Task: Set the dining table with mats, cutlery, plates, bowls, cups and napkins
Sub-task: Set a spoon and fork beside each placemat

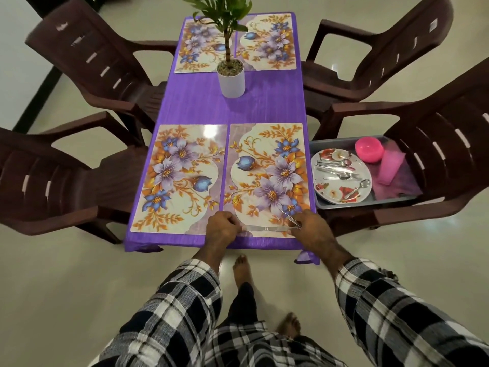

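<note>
While the near right mat (267, 178) is being dressed, a knife (267, 228) is laid along its near edge between both hands.

The knife is judged light, stiff and smooth, likely to slide on the glossy mat, and is best taken by its ends or its handle rather than the blade. One end is pinched by the left hand (221, 226), fingers curled round it; the other end lies under the fingertips of the right hand (313, 226), in which a second thin piece of cutlery (288, 217) is also gripped, its tip angled up over the mat; whether it is a fork or a spoon cannot be told. The remaining cutlery is seen lying on the plates (341, 192) in a grey tray (365, 202) on the chair just right of the bench (264, 107), well apart from both hands.
</note>
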`<act>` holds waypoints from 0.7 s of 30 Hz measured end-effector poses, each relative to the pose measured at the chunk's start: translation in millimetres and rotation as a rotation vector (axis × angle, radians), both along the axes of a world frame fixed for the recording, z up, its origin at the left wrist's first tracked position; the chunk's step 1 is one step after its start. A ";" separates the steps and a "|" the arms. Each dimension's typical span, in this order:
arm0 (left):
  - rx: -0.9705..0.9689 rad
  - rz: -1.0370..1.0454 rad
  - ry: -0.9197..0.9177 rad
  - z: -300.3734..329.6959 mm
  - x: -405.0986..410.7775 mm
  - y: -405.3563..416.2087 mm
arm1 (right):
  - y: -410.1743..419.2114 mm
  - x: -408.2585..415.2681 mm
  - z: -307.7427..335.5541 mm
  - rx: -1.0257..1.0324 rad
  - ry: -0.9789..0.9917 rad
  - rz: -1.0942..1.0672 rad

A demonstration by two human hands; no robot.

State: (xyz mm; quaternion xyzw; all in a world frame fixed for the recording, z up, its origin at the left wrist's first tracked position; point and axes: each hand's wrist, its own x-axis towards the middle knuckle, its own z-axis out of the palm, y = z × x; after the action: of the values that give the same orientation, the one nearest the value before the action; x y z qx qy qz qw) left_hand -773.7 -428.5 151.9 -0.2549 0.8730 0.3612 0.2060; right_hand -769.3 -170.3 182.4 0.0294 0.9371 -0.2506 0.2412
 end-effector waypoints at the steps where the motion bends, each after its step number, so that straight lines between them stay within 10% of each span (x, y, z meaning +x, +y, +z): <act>1: 0.015 0.003 0.002 0.0 0.3 -0.6 | 0.4 0.2 1.0 -0.016 -0.009 -0.002; 13: 0.208 0.080 0.116 20.9 -59.5 -20.5 | -22.6 -71.6 53.3 -0.812 -0.198 -0.716; 21: 0.803 -0.171 -0.204 53.1 -137.7 -8.5 | -41.8 -131.8 64.3 -1.079 -0.079 -0.967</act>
State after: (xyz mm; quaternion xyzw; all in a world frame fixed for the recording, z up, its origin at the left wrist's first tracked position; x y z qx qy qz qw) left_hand -911.4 -436.9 205.0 -0.1153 0.6559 0.6273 0.4037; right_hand -901.1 -212.1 246.8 0.3266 0.5556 -0.7554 0.1181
